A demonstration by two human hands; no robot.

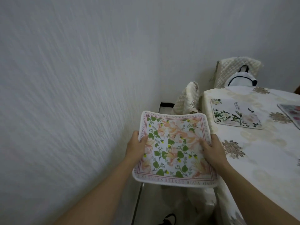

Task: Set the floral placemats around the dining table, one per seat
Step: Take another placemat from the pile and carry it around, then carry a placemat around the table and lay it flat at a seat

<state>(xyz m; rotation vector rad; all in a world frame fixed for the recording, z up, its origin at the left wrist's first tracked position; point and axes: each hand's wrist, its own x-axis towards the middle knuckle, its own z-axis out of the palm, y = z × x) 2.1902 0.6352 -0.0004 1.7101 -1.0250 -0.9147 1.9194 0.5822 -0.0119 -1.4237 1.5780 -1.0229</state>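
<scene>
I see left hand and right hand pinching side edges of peach-flower placemat, held mid-air between wall and surface edge; green-leaf placemat lies near surface corner

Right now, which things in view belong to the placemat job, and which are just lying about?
Job: held floral placemat, left hand, right hand, white placemat laid on the table, third mat at the edge, dining table.
Lying about: bag on chair, shoe.

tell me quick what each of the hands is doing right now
Left hand: closed on the left edge of the floral placemat, held in the air.
Right hand: closed on the same placemat's right edge.
</scene>
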